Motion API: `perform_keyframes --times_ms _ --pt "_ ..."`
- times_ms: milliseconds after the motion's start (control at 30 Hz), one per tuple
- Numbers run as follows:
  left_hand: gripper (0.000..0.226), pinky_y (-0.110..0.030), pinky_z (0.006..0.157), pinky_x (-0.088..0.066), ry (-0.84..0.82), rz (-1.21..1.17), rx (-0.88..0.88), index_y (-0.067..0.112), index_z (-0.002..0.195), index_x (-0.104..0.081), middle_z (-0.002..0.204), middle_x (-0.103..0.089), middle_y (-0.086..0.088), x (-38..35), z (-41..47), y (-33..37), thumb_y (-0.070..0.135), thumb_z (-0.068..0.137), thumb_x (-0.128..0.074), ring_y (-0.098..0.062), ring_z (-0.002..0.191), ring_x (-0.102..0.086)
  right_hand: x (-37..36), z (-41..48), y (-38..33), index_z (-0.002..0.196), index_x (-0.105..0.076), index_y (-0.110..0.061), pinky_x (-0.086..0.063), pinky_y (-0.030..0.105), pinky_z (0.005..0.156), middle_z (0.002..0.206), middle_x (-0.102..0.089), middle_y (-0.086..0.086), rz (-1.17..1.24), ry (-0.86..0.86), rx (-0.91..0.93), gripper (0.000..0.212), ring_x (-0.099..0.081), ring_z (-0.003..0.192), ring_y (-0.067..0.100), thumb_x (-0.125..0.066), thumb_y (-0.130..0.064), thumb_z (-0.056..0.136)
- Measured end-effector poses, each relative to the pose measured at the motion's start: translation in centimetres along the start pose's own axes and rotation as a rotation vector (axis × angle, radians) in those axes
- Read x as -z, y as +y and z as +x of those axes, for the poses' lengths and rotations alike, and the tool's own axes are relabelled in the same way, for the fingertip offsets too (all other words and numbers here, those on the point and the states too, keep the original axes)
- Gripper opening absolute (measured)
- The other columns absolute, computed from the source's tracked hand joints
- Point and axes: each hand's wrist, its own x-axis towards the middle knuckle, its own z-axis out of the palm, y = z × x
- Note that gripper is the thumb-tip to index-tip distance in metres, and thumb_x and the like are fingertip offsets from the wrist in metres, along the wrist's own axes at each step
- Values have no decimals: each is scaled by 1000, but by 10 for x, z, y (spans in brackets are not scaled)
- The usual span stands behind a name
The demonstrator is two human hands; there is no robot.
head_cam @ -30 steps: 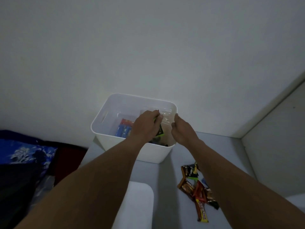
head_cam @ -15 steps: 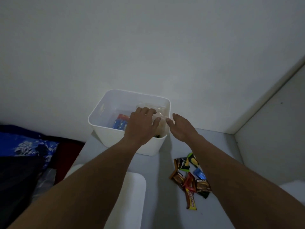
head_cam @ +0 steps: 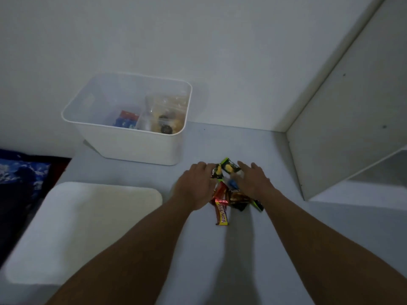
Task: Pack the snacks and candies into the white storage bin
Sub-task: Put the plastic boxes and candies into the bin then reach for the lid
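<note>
The white storage bin [head_cam: 141, 146] stands at the back left of the grey surface, against the wall. Inside it lie a clear bag of cookies [head_cam: 164, 116] and a blue-and-red packet [head_cam: 125, 119]. In front of the bin, to its right, is a small heap of snack and candy packets [head_cam: 229, 194]: green-edged ones on top, red, brown and a long yellow bar toward me. My left hand [head_cam: 196, 188] rests flat on the heap's left side and my right hand [head_cam: 253, 181] on its right side, fingers spread, neither closed around a packet.
A flat white lid or pad [head_cam: 83, 230] lies at the front left. A white cabinet side [head_cam: 352, 119] rises on the right. Dark blue patterned fabric [head_cam: 19, 172] sits off the left edge. Bare grey surface [head_cam: 242, 249] lies between my forearms.
Both hands let go of the clear bag, now in the bin, and pulled back toward me, coming down on either side of the candy heap. The view tilted downward.
</note>
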Motion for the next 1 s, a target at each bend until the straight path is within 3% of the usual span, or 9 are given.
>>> perform_keyframes --times_ms 100,233,333,500,633,733,800,867,1000 --pt "66 -52 107 -39 -29 7 -4 17 147 -41 146 -44 -24 -34 0 7 56 94 -35 -42 135 -41 -32 -10 23 153 -17 -38 -21 60 113 158 -20 17 -37 -5 -19 70 -16 146 36 -31 -69 92" --pt "69 -58 115 -22 -217 107 12 33 153 -24 161 -13 -20 -71 -8 7 68 92 -25 -41 147 -15 -65 -23 40 148 -34 -30 -19 58 112 154 -27 18 -141 180 75 59 -21 145 34 -38 -57 95" --pt "52 -47 92 -44 -117 257 4 25 131 -53 142 -46 -18 -76 -10 9 55 93 -36 -38 121 -49 -75 -25 42 119 -59 -19 -40 45 92 116 -56 9 -171 431 125 45 -52 109 29 -42 -53 95" --pt "66 -41 74 -50 -285 393 -133 12 118 -46 126 -49 -15 -92 -4 -6 31 87 9 -35 107 -49 -73 -21 40 106 -53 -18 -44 35 69 94 -58 2 -19 461 164 36 -54 86 22 -45 -52 95" --pt "58 -38 71 -52 -259 422 -253 8 117 -53 122 -52 -15 -87 2 -15 26 91 -5 -35 106 -56 -61 -19 38 102 -47 -20 -44 33 63 93 -62 1 -15 420 147 32 -59 79 21 -44 -51 96" --pt "8 -28 49 -46 -165 517 -352 15 82 -70 89 -64 -4 -57 3 -7 19 76 -67 -25 79 -62 -51 -19 35 96 -44 -20 -39 31 62 90 -64 2 -2 403 130 30 -55 73 20 -48 -49 95" --pt "13 -25 42 -39 -63 521 -344 18 69 -69 78 -63 1 -41 2 -6 17 65 -81 -20 69 -60 -40 -19 30 93 -44 -17 -44 33 63 86 -64 3 -2 401 117 32 -59 75 24 -49 -49 93" --pt "16 -28 40 -37 21 412 -321 15 70 -65 80 -58 0 -30 3 -8 14 68 -81 -18 68 -54 -24 -19 20 91 -46 -16 -49 36 65 83 -64 3 13 412 104 34 -61 74 27 -51 -50 91" --pt "27 -39 49 -49 101 104 -98 13 96 -59 94 -49 -6 22 10 6 32 94 -40 -24 59 -52 14 -22 -8 89 -48 -17 -47 34 62 79 -64 3 59 456 102 33 -60 71 27 -54 -49 89"
